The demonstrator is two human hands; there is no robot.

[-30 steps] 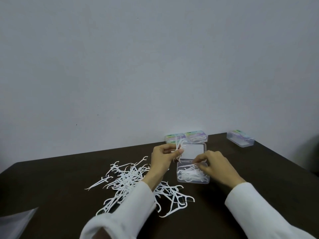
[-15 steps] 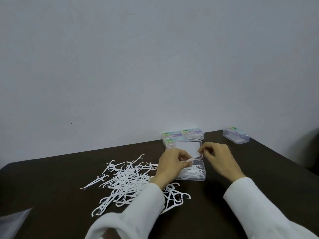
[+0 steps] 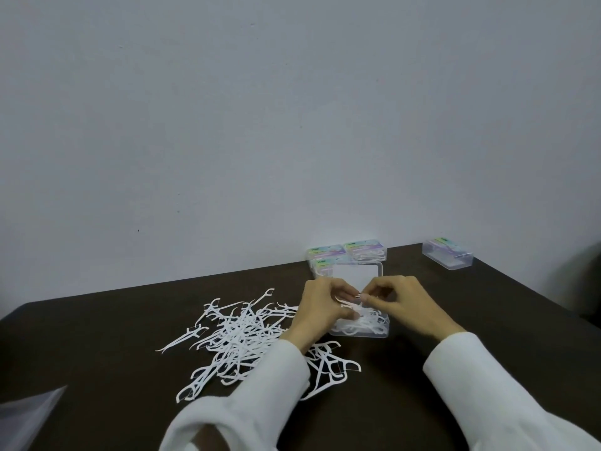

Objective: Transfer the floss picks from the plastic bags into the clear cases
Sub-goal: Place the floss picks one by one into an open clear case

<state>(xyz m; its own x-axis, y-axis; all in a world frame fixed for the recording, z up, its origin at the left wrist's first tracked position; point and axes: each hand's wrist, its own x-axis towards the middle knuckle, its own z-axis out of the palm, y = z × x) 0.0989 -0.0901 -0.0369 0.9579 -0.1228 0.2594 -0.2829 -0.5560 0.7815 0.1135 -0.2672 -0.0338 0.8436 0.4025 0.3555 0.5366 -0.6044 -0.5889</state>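
Presently, both hands are positioned over the open clear case (image 3: 361,332) near the middle of the dark surface (image 3: 97,336). A small bunch of floss picks (image 3: 351,305) is held between them: the left hand (image 3: 320,307) has its fingers curled round the bunch, and the right hand (image 3: 395,299) pinches one end between thumb and fingertips. Each grip is therefore closed on the picks. The case already contains some picks, and its lid (image 3: 356,275) is tilted back behind the hands.

A large loose pile of picks (image 3: 240,336) lies on the surface just left of the case, so most of the work is judged to remain. For this step, the bunch should be aligned lengthwise with the case and lowered flat before release, so that no ends project above the rim and block the lid.

Three closed cases with coloured labels (image 3: 348,255) are set by the wall, and another case (image 3: 447,257) lies well apart to the right. The print on the labels is too small to be read. A corner of a plastic bag (image 3: 26,411) is visible at lower left.
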